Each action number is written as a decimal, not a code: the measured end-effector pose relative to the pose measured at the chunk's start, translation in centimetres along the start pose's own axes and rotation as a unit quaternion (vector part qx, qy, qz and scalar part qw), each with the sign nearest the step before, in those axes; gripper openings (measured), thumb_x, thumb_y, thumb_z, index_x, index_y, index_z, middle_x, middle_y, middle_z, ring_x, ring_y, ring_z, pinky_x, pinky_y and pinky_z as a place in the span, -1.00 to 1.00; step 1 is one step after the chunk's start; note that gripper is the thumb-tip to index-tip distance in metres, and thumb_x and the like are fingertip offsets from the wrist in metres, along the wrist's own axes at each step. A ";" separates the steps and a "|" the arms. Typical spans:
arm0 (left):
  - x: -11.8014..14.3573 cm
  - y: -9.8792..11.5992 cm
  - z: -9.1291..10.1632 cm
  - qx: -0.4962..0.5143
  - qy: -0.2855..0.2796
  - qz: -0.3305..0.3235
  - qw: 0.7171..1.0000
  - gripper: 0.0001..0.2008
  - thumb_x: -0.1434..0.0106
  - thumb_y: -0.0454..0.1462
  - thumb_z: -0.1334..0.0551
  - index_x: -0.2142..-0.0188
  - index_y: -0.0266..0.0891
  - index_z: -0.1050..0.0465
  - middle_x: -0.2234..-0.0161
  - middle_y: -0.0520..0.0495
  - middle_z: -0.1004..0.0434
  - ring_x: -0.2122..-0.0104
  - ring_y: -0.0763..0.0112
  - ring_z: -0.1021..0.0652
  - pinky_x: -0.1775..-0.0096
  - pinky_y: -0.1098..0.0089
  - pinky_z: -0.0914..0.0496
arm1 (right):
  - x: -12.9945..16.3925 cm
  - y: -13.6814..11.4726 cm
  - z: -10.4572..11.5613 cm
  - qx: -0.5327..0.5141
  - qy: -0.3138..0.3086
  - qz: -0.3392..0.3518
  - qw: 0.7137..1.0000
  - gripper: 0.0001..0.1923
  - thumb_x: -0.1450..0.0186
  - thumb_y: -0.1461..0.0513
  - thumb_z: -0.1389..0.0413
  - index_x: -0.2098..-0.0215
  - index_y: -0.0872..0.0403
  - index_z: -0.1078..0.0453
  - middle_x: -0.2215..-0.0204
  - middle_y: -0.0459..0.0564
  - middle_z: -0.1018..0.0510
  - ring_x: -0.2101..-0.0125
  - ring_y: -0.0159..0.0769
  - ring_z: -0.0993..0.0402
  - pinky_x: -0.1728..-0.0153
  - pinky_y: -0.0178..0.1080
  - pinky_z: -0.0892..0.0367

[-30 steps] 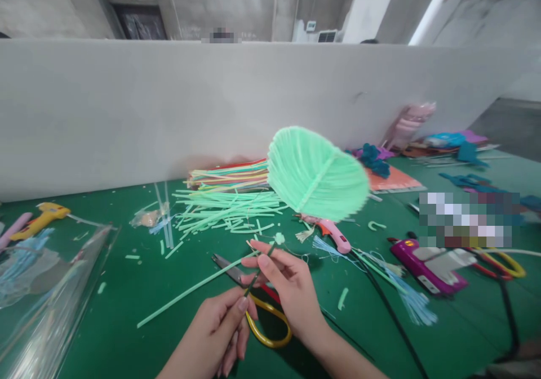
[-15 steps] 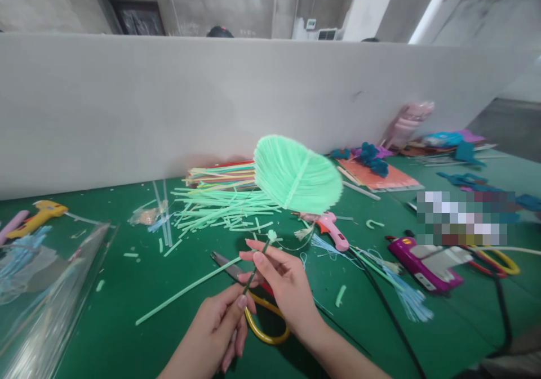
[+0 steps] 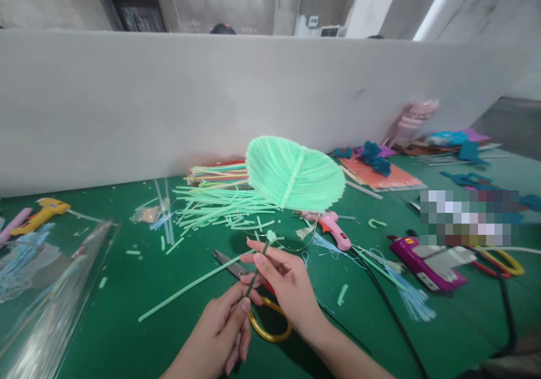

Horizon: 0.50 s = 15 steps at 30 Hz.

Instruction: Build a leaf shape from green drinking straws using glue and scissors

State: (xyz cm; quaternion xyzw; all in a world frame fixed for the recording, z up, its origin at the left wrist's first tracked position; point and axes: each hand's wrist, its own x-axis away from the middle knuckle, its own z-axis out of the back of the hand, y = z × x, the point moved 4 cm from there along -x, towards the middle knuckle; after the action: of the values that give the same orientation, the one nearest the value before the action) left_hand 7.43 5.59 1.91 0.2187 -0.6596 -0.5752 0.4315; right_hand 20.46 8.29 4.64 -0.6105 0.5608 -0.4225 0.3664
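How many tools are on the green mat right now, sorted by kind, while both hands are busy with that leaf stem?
Glue guns: 2, one yellow at far left, one pink below the green leaf
Scissors: 2, one yellow-handled pair under the hands, one pair at far right
Purple tool: 1
Total: 5

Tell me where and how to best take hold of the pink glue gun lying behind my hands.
Probably by its long pink body, coming from above and the right. The pink glue gun lies flat on the green table, its body angled toward the right hand, its orange end pointing away.
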 end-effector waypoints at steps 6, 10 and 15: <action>-0.1 0.2 0.3 0.005 0.014 0.012 1.000 -0.50 -0.32 0.10 0.02 0.06 -0.27 -0.30 0.74 0.16 -0.33 0.84 0.62 -0.11 0.75 0.57 0.05 | -0.2 -0.2 0.1 -0.011 -0.006 -0.010 1.000 -0.60 -0.19 -0.01 -0.24 0.17 0.11 -0.49 0.23 0.11 -0.65 0.42 -0.23 -0.64 0.37 -0.25 -0.50; 0.3 0.1 0.7 -0.018 0.033 0.033 0.999 -0.46 -0.30 0.13 0.02 0.09 -0.28 -0.34 0.78 0.14 -0.33 0.81 0.60 -0.09 0.71 0.55 0.05 | -0.3 -0.5 0.3 -0.015 0.012 -0.001 1.000 -0.58 -0.20 -0.01 -0.24 0.13 0.11 -0.44 0.18 0.12 -0.64 0.39 -0.23 -0.65 0.34 -0.26 -0.51; 3.4 -1.5 2.5 -0.039 0.057 0.090 0.994 -0.38 -0.22 0.22 -0.02 0.09 -0.25 -0.37 0.75 0.07 -0.40 0.78 0.59 -0.16 0.66 0.55 -0.01 | -0.5 -1.1 1.2 -0.032 0.051 0.023 0.998 -0.54 -0.24 -0.02 -0.20 0.01 0.07 -0.36 0.20 0.10 -0.65 0.44 -0.24 -0.65 0.42 -0.29 -0.51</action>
State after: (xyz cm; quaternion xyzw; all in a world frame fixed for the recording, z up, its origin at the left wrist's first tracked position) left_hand 3.24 3.97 1.61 0.1736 -0.6280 -0.5458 0.5268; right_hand 21.98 8.85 5.11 -0.5861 0.6061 -0.4266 0.3274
